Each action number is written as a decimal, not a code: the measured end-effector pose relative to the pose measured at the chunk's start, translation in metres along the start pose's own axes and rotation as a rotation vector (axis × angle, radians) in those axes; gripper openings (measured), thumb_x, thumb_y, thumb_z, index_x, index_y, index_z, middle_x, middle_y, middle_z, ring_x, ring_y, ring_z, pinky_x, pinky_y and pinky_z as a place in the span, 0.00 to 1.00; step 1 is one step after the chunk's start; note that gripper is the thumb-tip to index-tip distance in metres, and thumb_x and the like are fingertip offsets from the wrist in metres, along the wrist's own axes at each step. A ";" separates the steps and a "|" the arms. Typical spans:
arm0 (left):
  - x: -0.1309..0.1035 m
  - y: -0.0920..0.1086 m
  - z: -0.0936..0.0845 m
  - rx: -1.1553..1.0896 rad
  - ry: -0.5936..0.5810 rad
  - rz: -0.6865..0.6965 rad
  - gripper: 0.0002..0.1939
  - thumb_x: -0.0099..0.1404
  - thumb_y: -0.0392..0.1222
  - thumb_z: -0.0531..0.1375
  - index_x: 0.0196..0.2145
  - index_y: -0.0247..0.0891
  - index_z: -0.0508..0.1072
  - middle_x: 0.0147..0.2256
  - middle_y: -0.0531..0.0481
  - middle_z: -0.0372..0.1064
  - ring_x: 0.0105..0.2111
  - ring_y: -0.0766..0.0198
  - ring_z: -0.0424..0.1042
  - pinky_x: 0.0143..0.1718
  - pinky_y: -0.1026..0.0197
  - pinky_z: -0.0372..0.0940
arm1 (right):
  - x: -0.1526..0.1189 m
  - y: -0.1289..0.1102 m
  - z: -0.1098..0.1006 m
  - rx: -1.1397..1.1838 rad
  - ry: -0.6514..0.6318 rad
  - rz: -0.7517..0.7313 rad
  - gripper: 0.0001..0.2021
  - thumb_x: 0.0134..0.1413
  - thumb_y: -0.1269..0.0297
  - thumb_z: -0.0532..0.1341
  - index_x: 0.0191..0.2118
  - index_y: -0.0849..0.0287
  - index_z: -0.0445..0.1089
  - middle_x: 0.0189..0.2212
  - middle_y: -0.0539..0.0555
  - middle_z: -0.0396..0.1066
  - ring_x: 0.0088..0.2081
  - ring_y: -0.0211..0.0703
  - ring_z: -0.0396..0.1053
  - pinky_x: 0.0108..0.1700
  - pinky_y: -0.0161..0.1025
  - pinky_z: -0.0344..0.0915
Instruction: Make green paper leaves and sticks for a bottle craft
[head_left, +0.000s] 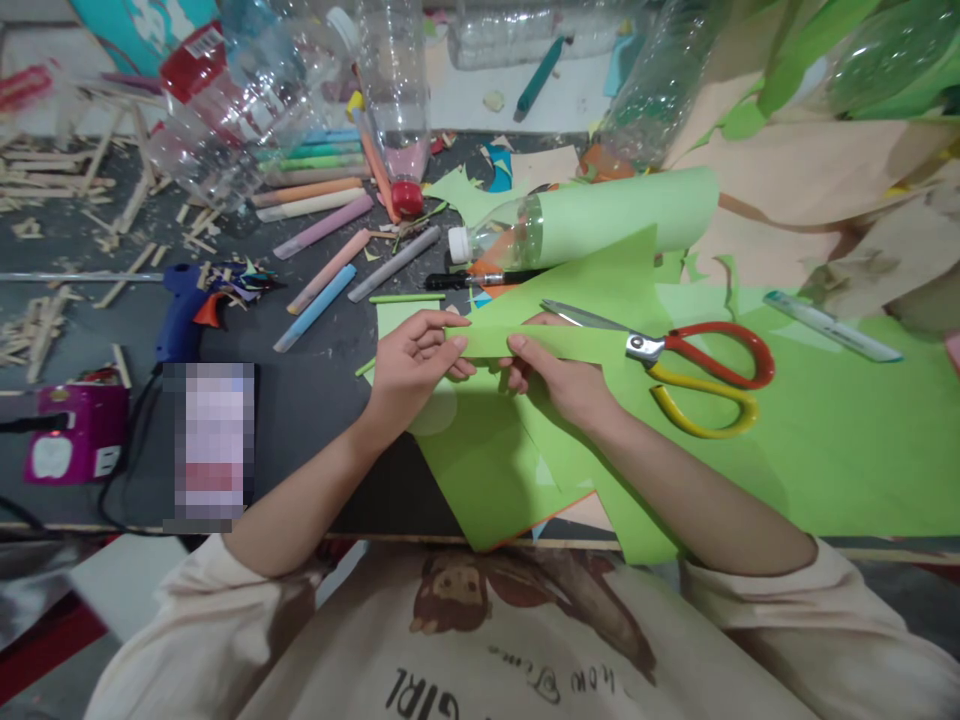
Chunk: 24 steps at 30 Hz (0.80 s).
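Observation:
A strip of bright green paper [487, 343] is stretched between my two hands, above larger green sheets [825, 470] on the table. My left hand [416, 360] pinches its left end between thumb and fingers. Further right, my right hand [551, 375] grips the strip with the thumb on top, and the strip's tail runs on past that hand. Scissors [712, 375] with one red and one yellow handle lie just right of my right hand, their blades partly behind the strip. Behind the hands lies a plastic bottle [502, 232] wrapped in pale green paper.
At left are a blue hot glue gun [180, 305], a purple box [79, 430] with cables, a blurred-out phone [216, 440] and scattered wooden sticks [45, 330]. Rolled paper tubes [330, 268] and clear bottles [390, 90] lie farther back. A pen-like cutter [832, 325] rests at right.

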<state>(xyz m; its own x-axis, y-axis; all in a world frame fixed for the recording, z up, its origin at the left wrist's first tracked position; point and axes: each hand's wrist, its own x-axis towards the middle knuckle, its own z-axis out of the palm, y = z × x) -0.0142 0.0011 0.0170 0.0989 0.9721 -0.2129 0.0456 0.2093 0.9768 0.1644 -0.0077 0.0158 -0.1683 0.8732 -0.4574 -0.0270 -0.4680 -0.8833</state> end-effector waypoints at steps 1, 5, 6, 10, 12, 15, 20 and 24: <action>0.000 0.000 0.000 -0.004 -0.002 0.000 0.17 0.55 0.50 0.68 0.36 0.36 0.73 0.20 0.57 0.70 0.22 0.64 0.77 0.25 0.66 0.72 | 0.000 0.001 0.000 0.003 0.002 -0.003 0.26 0.39 0.34 0.67 0.26 0.55 0.68 0.19 0.47 0.72 0.23 0.35 0.69 0.30 0.35 0.70; 0.000 0.000 0.000 -0.017 -0.004 0.005 0.16 0.55 0.48 0.68 0.36 0.37 0.73 0.20 0.57 0.70 0.22 0.64 0.77 0.25 0.65 0.72 | 0.001 0.001 0.000 0.004 0.021 -0.003 0.27 0.38 0.33 0.67 0.25 0.55 0.69 0.19 0.46 0.72 0.23 0.35 0.69 0.31 0.35 0.69; 0.000 0.000 0.000 -0.015 -0.001 0.004 0.16 0.55 0.48 0.68 0.36 0.37 0.73 0.20 0.57 0.69 0.22 0.64 0.77 0.25 0.65 0.72 | 0.001 0.002 -0.001 -0.003 0.022 0.009 0.27 0.38 0.33 0.67 0.24 0.55 0.70 0.19 0.47 0.72 0.23 0.35 0.69 0.32 0.36 0.69; 0.001 0.001 -0.001 -0.005 0.006 0.002 0.16 0.55 0.48 0.68 0.37 0.37 0.73 0.21 0.57 0.70 0.22 0.64 0.77 0.26 0.64 0.72 | 0.002 0.003 -0.003 -0.070 0.029 0.062 0.28 0.41 0.32 0.65 0.19 0.56 0.71 0.22 0.50 0.74 0.26 0.36 0.71 0.38 0.38 0.70; 0.001 0.001 -0.001 -0.005 0.004 0.010 0.16 0.54 0.48 0.68 0.36 0.37 0.73 0.21 0.57 0.69 0.22 0.64 0.77 0.25 0.64 0.72 | 0.001 0.003 -0.004 -0.095 0.036 0.082 0.28 0.43 0.32 0.64 0.18 0.56 0.71 0.23 0.50 0.75 0.27 0.36 0.71 0.41 0.39 0.70; 0.001 0.001 -0.001 0.000 0.005 0.014 0.16 0.54 0.49 0.69 0.36 0.37 0.73 0.21 0.57 0.69 0.22 0.64 0.76 0.25 0.64 0.72 | 0.000 0.001 -0.004 -0.124 0.038 0.141 0.28 0.44 0.33 0.64 0.17 0.55 0.72 0.24 0.51 0.75 0.28 0.36 0.72 0.44 0.40 0.70; 0.001 0.002 -0.001 0.011 0.024 -0.001 0.16 0.53 0.48 0.69 0.36 0.38 0.73 0.21 0.57 0.69 0.21 0.66 0.76 0.25 0.65 0.71 | 0.000 0.002 -0.003 -0.089 0.017 0.121 0.27 0.45 0.34 0.64 0.20 0.56 0.72 0.23 0.50 0.74 0.26 0.36 0.70 0.41 0.40 0.71; 0.001 0.003 -0.001 0.003 0.028 0.005 0.16 0.53 0.48 0.70 0.35 0.38 0.73 0.21 0.57 0.69 0.21 0.66 0.75 0.25 0.66 0.71 | 0.002 0.005 -0.003 -0.059 0.028 0.087 0.24 0.46 0.37 0.65 0.24 0.56 0.73 0.21 0.48 0.72 0.25 0.34 0.70 0.37 0.37 0.70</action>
<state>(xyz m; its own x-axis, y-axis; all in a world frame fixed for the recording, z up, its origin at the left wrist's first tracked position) -0.0146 0.0026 0.0196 0.0718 0.9757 -0.2070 0.0479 0.2039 0.9778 0.1670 -0.0080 0.0107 -0.1394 0.8334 -0.5348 0.0449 -0.5342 -0.8442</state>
